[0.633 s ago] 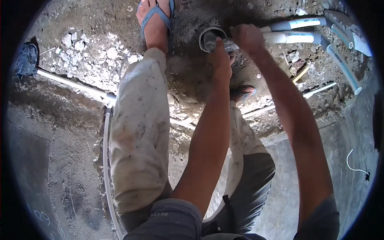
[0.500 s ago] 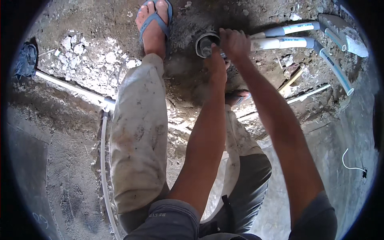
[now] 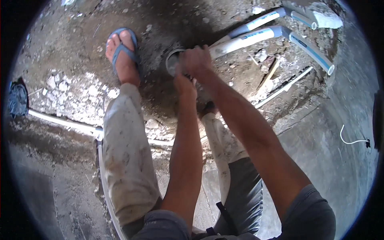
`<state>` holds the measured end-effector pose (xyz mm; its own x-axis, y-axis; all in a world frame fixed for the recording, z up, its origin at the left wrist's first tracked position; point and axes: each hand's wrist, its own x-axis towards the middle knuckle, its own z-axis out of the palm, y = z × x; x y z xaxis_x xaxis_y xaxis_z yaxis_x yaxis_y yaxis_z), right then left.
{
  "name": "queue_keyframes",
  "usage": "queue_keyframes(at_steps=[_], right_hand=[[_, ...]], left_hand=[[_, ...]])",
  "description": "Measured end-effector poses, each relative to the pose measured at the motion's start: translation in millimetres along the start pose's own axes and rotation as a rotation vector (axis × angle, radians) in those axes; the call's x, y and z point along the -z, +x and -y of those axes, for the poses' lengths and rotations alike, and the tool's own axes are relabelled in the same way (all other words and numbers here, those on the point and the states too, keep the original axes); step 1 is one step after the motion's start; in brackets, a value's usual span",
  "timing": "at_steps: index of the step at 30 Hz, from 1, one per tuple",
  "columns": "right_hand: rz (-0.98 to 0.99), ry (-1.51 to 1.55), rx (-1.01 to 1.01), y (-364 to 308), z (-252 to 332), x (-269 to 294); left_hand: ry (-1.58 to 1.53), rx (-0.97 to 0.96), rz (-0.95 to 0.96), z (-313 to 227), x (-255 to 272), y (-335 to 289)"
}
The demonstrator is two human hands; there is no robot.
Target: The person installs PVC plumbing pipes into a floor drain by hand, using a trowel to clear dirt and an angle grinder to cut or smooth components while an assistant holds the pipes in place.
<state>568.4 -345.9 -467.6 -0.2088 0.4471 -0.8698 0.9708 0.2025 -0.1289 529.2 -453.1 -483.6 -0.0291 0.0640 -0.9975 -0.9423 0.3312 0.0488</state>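
Note:
Between my feet, the round open end of a wide pipe (image 3: 169,63) shows at the level of the dirt, with a pale rim and a grey inside. My right hand (image 3: 197,61) is closed in a fist against the right side of this opening and covers part of it. Just below, my left hand (image 3: 185,83) is closed too, its fingers partly blurred and close under the right hand. What either hand grips is hidden behind the fingers and smeared by motion. Both forearms reach up from the lower edge.
Two white and grey pipes (image 3: 256,37) with bent ends run to the right of my hands. Broken white rubble (image 3: 64,90) lies left. A thin white pipe (image 3: 64,122) crosses behind my sandalled left foot (image 3: 125,56). A dark plastic bag (image 3: 18,98) sits far left.
The whole view has shifted, so the ground and pipes appear lower and farther left. My right hand has moved over the pipe opening, hiding more of it; both hands stay close together.

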Motion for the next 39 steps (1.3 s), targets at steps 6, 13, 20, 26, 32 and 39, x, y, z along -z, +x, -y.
queue_keyframes(at_steps=[6, 13, 20, 26, 32, 39], right_hand=[[-0.497, 0.137, -0.108, -12.3, -43.1, -2.0], [-0.813, 0.952, -1.027, -3.9, -152.5, 45.7], [-0.791, 0.836, -0.78, 26.4, -141.2, 60.7], [-0.742, 0.611, -1.143, 43.9, -147.0, 56.2], [-0.999, 0.84, -1.04, 57.1, -102.2, 8.4], [-1.056, 0.834, -1.055, 62.7, -109.8, 4.9]], left_hand=[[-0.005, 0.026, -0.055, 2.9, -11.0, 1.8], [0.021, 0.007, -0.109, 6.7, -10.7, 7.2], [-0.094, 0.18, -0.106, -1.3, -21.7, 5.5], [0.027, 0.147, -0.076, 15.7, -52.1, 7.8], [-0.054, 0.207, -0.061, 13.4, -44.3, 26.0], [1.646, -0.352, -0.213, -56.7, -47.0, 3.2]])
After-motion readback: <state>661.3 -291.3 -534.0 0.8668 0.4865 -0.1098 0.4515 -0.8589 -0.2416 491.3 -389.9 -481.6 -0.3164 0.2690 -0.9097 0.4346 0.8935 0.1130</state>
